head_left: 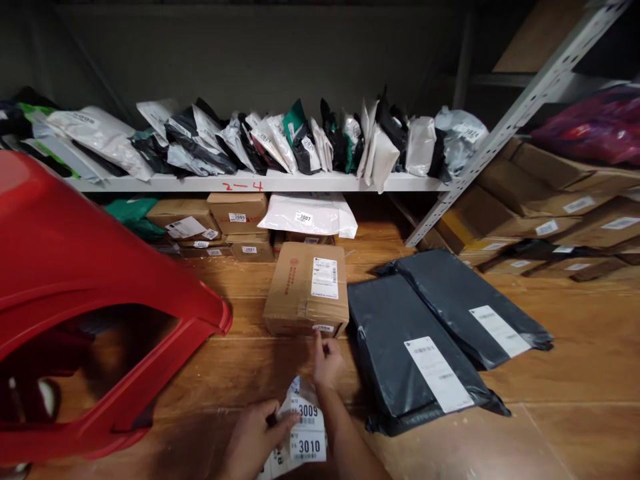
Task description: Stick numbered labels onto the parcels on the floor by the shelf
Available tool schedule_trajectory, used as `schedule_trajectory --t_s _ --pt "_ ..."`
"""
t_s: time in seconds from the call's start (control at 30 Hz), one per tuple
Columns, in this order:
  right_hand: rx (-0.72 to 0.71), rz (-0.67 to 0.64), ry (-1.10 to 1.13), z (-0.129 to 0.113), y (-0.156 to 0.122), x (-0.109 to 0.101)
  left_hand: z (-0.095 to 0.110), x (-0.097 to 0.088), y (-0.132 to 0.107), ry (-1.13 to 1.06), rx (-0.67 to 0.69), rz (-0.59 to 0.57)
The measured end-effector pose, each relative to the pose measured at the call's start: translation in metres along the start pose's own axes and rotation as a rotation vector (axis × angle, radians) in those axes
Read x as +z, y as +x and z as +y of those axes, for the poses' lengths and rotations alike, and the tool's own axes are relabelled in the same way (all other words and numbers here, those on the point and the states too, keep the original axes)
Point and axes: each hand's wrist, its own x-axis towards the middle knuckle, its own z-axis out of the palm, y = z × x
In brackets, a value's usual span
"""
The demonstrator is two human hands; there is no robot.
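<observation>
A cardboard box [287, 303] with a white shipping label [325, 278] on top sits on the wooden floor in front of me. On its near edge is a small number sticker [323, 328]. My right hand [329, 362] touches the box just below that sticker with an extended index finger, the other fingers curled in. Lower down, my left hand [260, 433] pinches a strip of number labels [308, 427] printed 3009 and 3010. Part of the strip curls out of sight beneath the hand.
A red plastic stool [165, 260] fills the left. Two dark plastic parcels [390, 313] lie on the floor at right. Bagged parcels line a metal shelf [300, 182]; boxes and a white parcel [320, 223] rest below it. More boxes [550, 193] are stacked far right.
</observation>
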Motion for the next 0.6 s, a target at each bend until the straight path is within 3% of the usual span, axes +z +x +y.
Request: schedule_trajectory --t_s 0.13,0.27,0.37,0.47,0.53,0.6 --pt "-0.271 -0.174 -0.041 -0.013 0.009 -0.015 0.002 -0.002 -0.002 -0.021 0.005 0.002" --pt "-0.438 -0.454 -0.179 -0.035 0.018 -0.031 0.005 0.003 0.005 -0.028 0.031 -0.020" --pt "-0.406 -0.533 -0.226 -0.057 0.025 -0.061 0.011 0.007 0.008 -0.066 0.067 -0.022" --pt "-0.392 -0.971 -0.102 -0.078 0.027 -0.113 0.019 0.011 0.005 -0.118 0.091 -0.050" --pt "-0.264 -1.176 -0.037 -0.089 0.024 -0.151 0.027 0.016 -0.001 -0.129 0.126 -0.072" --pt "-0.097 -1.150 -0.024 -0.094 0.019 -0.185 0.037 0.025 -0.009 -0.130 0.155 -0.122"
